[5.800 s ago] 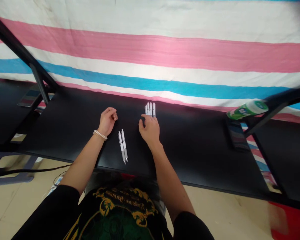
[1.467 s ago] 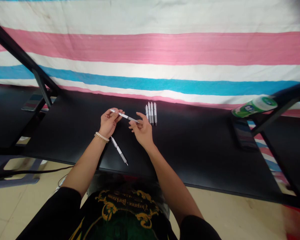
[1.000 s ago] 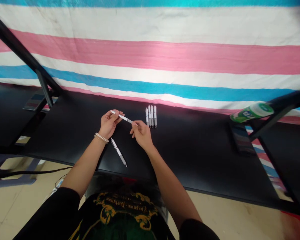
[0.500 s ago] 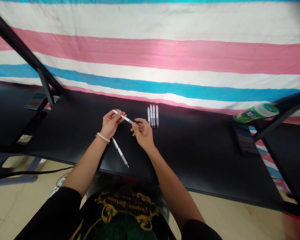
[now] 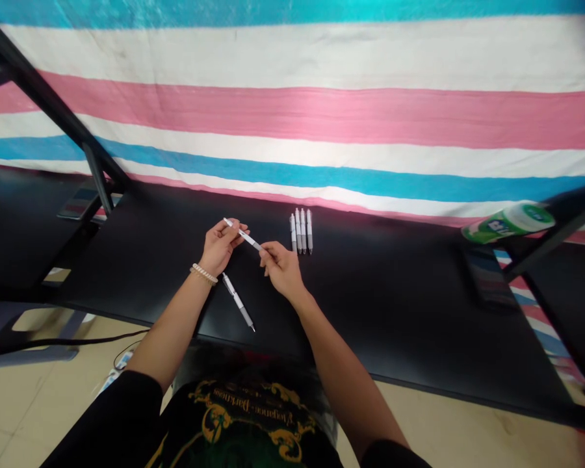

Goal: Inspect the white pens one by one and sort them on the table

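Between my two hands is a white pen [image 5: 250, 240] with a grey grip, slanting down to the right above the table. My left hand [image 5: 220, 246], with a pale beaded bracelet at the wrist, pinches the upper part of its barrel. The fingers of my right hand [image 5: 281, 265] are closed around the grip end and hide the tip. A second white pen [image 5: 238, 300] lies on the black table [image 5: 380, 299] below my left hand, its tip toward the front edge. Several similar pens [image 5: 301, 231] lie side by side just beyond my right hand.
A green and white canister [image 5: 507, 223] lies tilted at the right by a black metal frame. A dark phone [image 5: 488, 276] rests near it, and another dark flat object [image 5: 78, 200] is at the left. Striped cloth [image 5: 322, 117] hangs behind the table.
My right hand's fingers have closed onto the grip end of the held pen, where they were more spread before. The whole view has shifted slightly.
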Demonstrator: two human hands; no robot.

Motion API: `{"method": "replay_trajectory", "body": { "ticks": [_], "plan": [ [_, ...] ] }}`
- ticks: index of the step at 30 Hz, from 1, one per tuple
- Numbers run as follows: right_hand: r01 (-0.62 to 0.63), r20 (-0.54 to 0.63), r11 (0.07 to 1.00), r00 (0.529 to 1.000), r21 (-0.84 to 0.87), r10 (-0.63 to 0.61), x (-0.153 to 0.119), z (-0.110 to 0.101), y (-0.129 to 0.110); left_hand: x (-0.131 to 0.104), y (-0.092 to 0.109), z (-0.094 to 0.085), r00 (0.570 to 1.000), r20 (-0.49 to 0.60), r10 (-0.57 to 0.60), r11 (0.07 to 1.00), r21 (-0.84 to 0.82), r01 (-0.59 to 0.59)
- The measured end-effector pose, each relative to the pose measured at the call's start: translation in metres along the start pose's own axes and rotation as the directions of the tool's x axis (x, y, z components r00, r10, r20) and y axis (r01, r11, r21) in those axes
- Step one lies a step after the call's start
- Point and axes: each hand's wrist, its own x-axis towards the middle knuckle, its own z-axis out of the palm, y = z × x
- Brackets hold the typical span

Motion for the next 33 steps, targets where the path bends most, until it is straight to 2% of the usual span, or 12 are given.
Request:
{"method": "replay_trajectory", "body": {
  "ticks": [2,6,8,13,16,19,23,27,33],
  "plan": [
    [0.0,0.049,1.0,0.999,0.003,0.0,-0.001,0.001,-0.002,0.0,0.002,0.002,0.999,0.032,-0.032,0.997,-0.062,0.034],
    [0.025,0.223,0.996,0.974,0.085,-0.043,-0.004,0.004,-0.011,0.0,0.011,0.003,0.986,0.071,-0.154,0.952,-0.257,0.167],
    [0.025,0.25,0.994,0.967,0.108,-0.051,-0.005,0.006,-0.015,0.0,0.016,0.0,0.981,0.057,-0.185,0.93,-0.314,0.193],
    [0.022,0.237,0.997,0.971,0.075,-0.04,-0.005,0.008,-0.014,-0.004,0.027,-0.006,0.971,0.072,-0.229,0.872,-0.429,0.237],
    [0.032,0.222,0.997,0.974,0.069,-0.047,-0.004,0.009,-0.012,-0.006,0.029,-0.003,0.954,0.128,-0.27,0.824,-0.482,0.298],
    [0.017,0.177,0.997,0.984,0.08,-0.031,-0.003,0.01,-0.011,-0.007,0.029,0.0,0.955,0.134,-0.265,0.792,-0.535,0.295],
    [-0.035,0.112,0.993,0.993,0.115,0.022,-0.002,0.011,-0.011,-0.007,0.03,-0.001,0.961,0.091,-0.261,0.792,-0.549,0.267],
    [-0.054,0.065,0.985,0.997,0.165,0.044,0.0,0.011,-0.011,-0.008,0.029,-0.003,0.961,0.098,-0.258,0.792,-0.549,0.268],
    [-0.035,0.11,0.982,0.994,0.183,0.015,-0.002,0.011,-0.012,-0.009,0.028,0.001,0.966,0.111,-0.233,0.806,-0.533,0.256]
  ]
}}
